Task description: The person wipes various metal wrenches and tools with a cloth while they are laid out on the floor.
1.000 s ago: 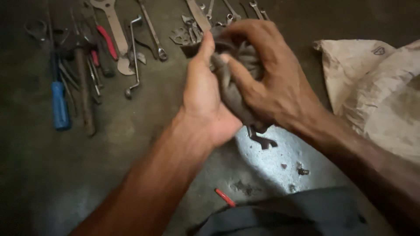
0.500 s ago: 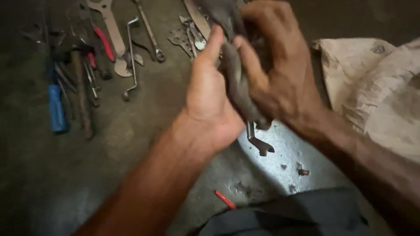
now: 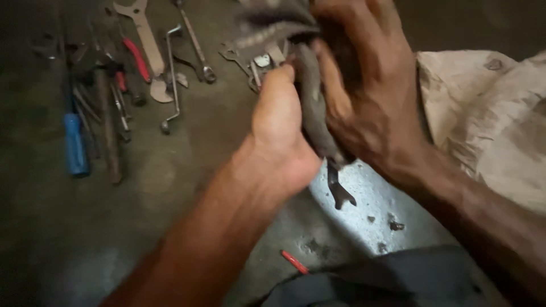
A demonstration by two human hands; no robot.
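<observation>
Head view looks straight down at a grimy concrete floor. Nearest to the person, at the bottom edge, lies a fold of dark cloth, and just left of it a small red stick-like piece rests on the floor.

Above that, both forearms rise toward the middle of the scene. The left hand and the right hand are pressed together around a dark grey rag, their fingers curled shut on it. Wrapped in the rag is a dark open-ended wrench; only its forked end shows, poking out below the hands over a bright patch of floor. The rag bunches up past the fingertips toward the top edge.

To the right, beside the right forearm, a stained, pale sack lies crumpled on the floor.

Farther off on the left, tools are spread in a loose row: a blue-handled screwdriver, a dark rod next to it, a red-handled tool, a large flat pale spanner, a thin cranked bar and a slim ring spanner. More small spanners lie just behind the hands, partly hidden by the rag.
</observation>
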